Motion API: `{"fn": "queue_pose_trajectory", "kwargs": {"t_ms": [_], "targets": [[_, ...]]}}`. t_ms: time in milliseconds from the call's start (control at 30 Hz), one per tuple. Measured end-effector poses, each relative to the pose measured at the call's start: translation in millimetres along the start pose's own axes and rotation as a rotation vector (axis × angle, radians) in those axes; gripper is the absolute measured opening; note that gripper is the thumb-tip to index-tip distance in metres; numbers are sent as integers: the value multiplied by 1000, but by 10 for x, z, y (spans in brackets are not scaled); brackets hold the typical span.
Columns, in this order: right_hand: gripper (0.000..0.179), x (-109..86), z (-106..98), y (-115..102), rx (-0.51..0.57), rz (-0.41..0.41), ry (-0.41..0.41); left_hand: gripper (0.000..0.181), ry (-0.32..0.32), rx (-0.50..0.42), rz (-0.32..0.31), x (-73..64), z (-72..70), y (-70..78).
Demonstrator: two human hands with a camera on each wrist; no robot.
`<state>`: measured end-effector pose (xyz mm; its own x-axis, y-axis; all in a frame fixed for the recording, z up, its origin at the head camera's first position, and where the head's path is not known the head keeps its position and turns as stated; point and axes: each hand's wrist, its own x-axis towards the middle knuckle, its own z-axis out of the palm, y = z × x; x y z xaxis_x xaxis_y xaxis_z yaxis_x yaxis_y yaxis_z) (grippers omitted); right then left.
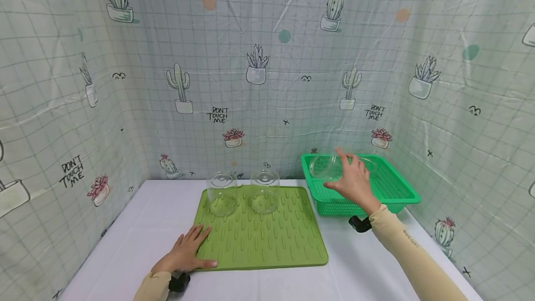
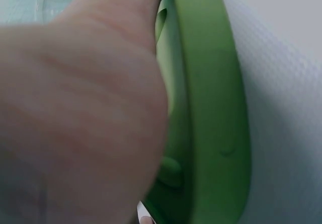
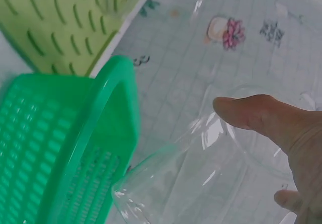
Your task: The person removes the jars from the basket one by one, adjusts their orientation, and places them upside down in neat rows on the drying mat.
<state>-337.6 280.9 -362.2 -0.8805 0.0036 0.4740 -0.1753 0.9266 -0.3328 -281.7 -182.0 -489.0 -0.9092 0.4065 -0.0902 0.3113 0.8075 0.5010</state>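
My right hand (image 1: 353, 180) grips a clear glass (image 1: 323, 167) tilted on its side, over the green basket (image 1: 334, 208). In the right wrist view the thumb (image 3: 246, 110) presses near one end of the glass, whose other end overlaps the basket's rim. My left hand (image 1: 185, 250) lies with fingers spread on the left edge of the green ridged mat (image 1: 267, 240); the left wrist view shows it close against the mat's raised border (image 2: 211, 103). Two more clear glasses, one at left (image 1: 223, 196) and one beside it (image 1: 265, 194), stand upside down on the mat's back part.
The mat lies on a white-covered table (image 1: 154, 217), with the basket at its back right. A cactus-printed curtain (image 1: 267, 96) hangs behind the table and along both sides, close to the basket's back and right.
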Motion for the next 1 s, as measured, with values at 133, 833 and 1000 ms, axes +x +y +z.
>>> {"fn": "queue_pose_trajectory", "kwargs": {"t_ms": [133,833,1000], "targets": [[107,-77,33,-179,-20,-57,2,102,-1,3,11,-11,-8,11],[112,-247,49,-622,-99,-249,56,97,94,-34,-6,23,-166,11],[112,-267,37,-668,-127,-281,70,99,278,-104,-34,126,-404,141]]}}
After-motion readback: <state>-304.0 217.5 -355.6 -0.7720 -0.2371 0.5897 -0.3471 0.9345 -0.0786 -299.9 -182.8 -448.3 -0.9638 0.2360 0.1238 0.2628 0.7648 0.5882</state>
